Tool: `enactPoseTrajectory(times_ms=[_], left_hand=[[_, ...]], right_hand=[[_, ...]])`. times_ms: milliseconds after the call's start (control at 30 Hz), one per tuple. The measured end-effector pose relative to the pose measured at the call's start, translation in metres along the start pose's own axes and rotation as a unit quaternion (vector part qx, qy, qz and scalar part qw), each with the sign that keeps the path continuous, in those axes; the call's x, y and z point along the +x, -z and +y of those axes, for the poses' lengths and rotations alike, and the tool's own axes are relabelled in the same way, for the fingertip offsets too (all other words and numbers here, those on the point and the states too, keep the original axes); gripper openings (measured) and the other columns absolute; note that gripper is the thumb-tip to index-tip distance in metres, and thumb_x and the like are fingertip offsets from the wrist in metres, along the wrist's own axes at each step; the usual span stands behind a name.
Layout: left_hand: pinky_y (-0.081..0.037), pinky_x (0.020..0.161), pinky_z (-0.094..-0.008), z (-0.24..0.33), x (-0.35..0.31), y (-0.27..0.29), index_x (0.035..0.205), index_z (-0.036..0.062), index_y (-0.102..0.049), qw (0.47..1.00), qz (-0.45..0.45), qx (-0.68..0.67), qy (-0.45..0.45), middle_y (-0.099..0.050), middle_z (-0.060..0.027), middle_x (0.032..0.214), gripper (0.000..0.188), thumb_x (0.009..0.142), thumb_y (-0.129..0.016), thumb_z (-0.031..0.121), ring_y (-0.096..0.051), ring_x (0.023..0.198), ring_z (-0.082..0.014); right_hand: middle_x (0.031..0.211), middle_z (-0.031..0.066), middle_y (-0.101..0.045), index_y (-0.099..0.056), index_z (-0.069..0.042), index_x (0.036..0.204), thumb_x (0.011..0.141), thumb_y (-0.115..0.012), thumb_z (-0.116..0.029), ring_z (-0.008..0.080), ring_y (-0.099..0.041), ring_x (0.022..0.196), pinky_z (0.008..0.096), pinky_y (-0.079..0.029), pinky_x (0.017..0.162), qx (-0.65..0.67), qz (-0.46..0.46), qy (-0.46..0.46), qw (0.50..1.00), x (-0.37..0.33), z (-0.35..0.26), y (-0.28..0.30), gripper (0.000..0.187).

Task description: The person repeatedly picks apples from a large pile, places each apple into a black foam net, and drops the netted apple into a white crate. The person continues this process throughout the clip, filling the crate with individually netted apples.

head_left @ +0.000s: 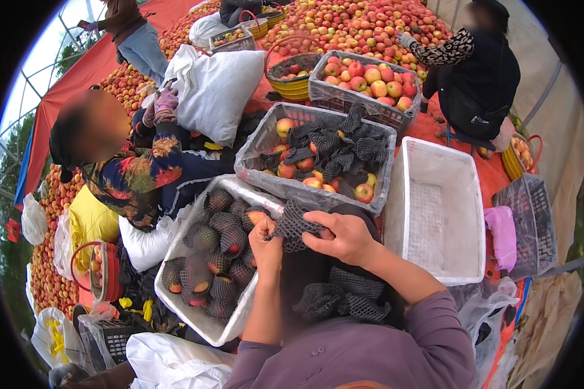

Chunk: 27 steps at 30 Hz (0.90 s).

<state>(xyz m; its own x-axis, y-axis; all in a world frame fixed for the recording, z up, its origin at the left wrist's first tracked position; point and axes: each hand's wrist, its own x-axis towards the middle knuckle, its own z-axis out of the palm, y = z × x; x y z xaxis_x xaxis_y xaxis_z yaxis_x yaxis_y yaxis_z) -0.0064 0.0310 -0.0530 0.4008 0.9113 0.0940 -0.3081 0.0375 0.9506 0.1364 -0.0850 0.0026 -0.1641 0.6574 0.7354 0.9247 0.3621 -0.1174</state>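
Observation:
A black foam net sleeve [294, 227] stretches between my two hands in front of my chest. My left hand [266, 247] pinches its left end, and my right hand [345, 237] grips its right side. I cannot tell whether an apple is inside it. Several more black foam net sleeves [344, 299] lie on my lap. Left of my hands, a white foam box [232, 332] holds several netted apples [207, 240]. Just beyond my hands stands a plastic-lined crate [272, 184] with loose apples [364, 192] and black nets.
A white foam box [441, 220] stands at my right, beside a dark crate [529, 227] with a pink bundle [501, 236]. A lined crate of apples [370, 81] is farther ahead. One co-worker [143, 162] sits close at left, another [480, 71] far right. Apple piles [350, 26] spread behind.

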Motion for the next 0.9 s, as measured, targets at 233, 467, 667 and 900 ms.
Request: enactPoseTrajectory(times_ms=[233,467,667,900], left_hand=[[-0.025,0.046,-0.028,0.012,-0.009,-0.035,0.062,0.0033,-0.03,0.908,-0.039,0.333,-0.252,-0.024,-0.0052,0.056,0.033,0.067,-0.062,-0.005,-0.027,0.049,-0.0134],[-0.032,0.046,-0.0339,0.0,0.001,-0.04,0.063,0.003,-0.035,0.927,-0.025,0.316,-0.2,-0.035,-0.0106,0.054,0.029,0.066,-0.063,-0.004,-0.04,0.046,-0.0249],[-0.037,0.049,-0.0238,0.001,0.007,-0.06,0.08,0.0006,-0.055,0.985,-0.036,0.124,-0.113,-0.047,-0.003,0.06,0.012,0.075,-0.066,0.0,-0.044,0.052,-0.0095],[-0.038,0.048,-0.0277,-0.01,0.028,-0.056,0.074,0.0032,-0.06,0.939,-0.179,0.256,-0.147,-0.056,-0.0064,0.065,0.006,0.076,-0.064,0.007,-0.051,0.051,-0.0185]], right_hand=[[0.083,0.0084,-0.056,-0.054,-0.006,0.096,0.081,-0.052,-0.006,0.0116,-0.052,0.055,0.029,-0.043,0.046,0.379,-0.285,-0.407,0.781,0.006,0.041,-0.016,0.015],[0.114,0.0101,-0.056,-0.048,0.002,0.117,0.084,-0.053,-0.003,0.0197,-0.053,0.108,0.0356,-0.039,0.097,0.745,-0.011,-0.412,0.525,0.018,0.062,-0.038,0.034],[0.118,0.0111,-0.054,-0.044,0.004,0.121,0.084,-0.054,-0.004,0.0204,-0.053,0.108,0.0337,-0.039,0.098,0.782,0.066,-0.38,0.489,0.062,0.127,-0.065,0.04],[0.103,0.0267,-0.057,-0.053,0.006,0.099,0.077,-0.056,-0.019,0.0414,-0.054,0.1,0.0445,-0.045,0.087,0.044,-0.081,-0.448,0.889,0.089,0.299,-0.241,0.033]])
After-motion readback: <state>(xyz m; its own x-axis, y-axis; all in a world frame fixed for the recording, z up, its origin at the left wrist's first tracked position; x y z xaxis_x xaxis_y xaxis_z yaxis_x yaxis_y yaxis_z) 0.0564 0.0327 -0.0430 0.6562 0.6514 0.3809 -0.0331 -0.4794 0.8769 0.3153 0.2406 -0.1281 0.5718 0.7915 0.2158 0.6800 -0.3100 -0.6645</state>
